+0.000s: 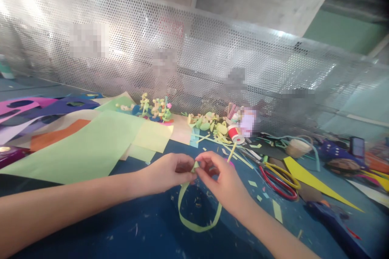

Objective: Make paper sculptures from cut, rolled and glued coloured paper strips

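Observation:
A long pale green paper strip hangs in a loop below my hands, over the blue table. My left hand pinches a small folded green piece at the strip's upper end between thumb and fingers. From the right, my right hand closes its fingertips on the same small piece, touching the left fingertips. A thin pale yellow stick or strip rises behind my right hand; whether that hand holds it is unclear. The fingertips partly hide the folded piece.
Green paper sheets lie at left. Small paper ornaments stand at the back, near a red and white roll. Red-handled scissors, a yellow paper triangle and a dark blue tool lie right. A perforated metal screen stands behind.

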A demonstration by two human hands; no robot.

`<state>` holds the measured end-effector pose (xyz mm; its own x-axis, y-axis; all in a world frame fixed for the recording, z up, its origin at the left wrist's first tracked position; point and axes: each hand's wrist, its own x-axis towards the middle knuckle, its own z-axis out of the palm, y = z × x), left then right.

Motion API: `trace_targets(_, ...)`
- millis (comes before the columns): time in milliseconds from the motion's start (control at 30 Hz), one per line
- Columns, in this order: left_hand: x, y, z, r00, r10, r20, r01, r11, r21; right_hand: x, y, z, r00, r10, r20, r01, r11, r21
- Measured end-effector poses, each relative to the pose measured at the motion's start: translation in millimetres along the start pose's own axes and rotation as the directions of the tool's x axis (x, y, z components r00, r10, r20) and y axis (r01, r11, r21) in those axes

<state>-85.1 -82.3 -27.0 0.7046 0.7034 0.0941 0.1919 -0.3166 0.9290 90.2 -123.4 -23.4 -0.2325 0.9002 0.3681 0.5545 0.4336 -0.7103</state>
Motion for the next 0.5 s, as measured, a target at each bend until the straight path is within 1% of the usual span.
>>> trace_targets(100, -0.4, -2.8, -1.4, 0.999, -0.012, 0.031, 0.011, 1.000, 0.013, -1.0, 0.6, 2.6, 0.999, 0.034, 0.042, -0.034, 0.999, 0.004)
trace_targets(200, 0.3, -4.4, -2.6, 0.999, -0.031, 0.022, 0.030, 0.998, 0.048, -2.3, 0.2, 3.7, 0.996, 0.062, 0.060, -0.063, 0.998, 0.021)
trace_targets(400, 2.9, -2.9, -5.8, 0.997, -0.081, -0.014, 0.082, 0.995, 0.054, -1.9, -0.5, -1.5, 0.986, 0.107, 0.130, -0.128, 0.978, 0.164)
trace_targets(500, 2.5, -2.6, -6.8, 0.996, -0.086, -0.036, 0.088, 0.993, 0.078, -0.2, -1.2, -3.8, 0.975, 0.145, 0.166, -0.186, 0.945, 0.270)
